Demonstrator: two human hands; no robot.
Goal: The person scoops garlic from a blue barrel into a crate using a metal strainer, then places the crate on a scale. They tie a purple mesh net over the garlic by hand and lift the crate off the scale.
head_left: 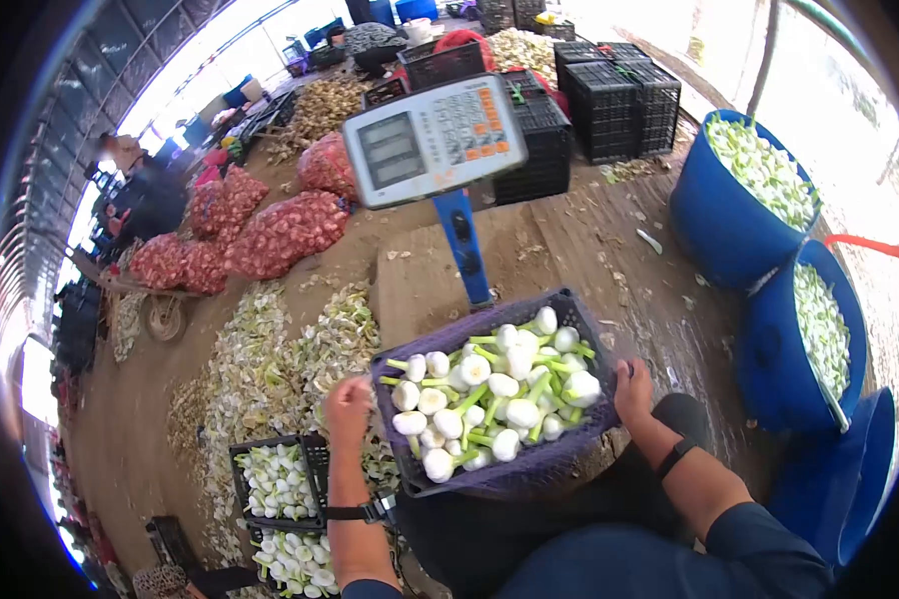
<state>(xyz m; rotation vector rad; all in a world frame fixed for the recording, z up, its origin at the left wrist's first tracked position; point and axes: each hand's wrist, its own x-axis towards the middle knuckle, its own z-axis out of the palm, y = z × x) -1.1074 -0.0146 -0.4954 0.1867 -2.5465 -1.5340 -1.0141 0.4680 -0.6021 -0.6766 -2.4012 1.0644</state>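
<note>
A dark purple plastic crate (417,477) full of white garlic bulbs (504,384) with trimmed green stems is in front of me, overlapping the base of a digital scale (435,140) in this view. My left hand (349,407) is closed at the crate's left rim, its fingers curled. At the opposite rim, my right hand (633,389) is closed around the edge with the thumb on top. The scale's display head stands on a blue post (461,245) just beyond the crate.
Blue barrels (704,205) of cut green-white pieces stand at right. Black crates (624,105) are stacked ahead. Red net sacks (288,235) lie at left, beside a person (150,190). Peelings (260,369) cover the floor near black crates of garlic (278,479).
</note>
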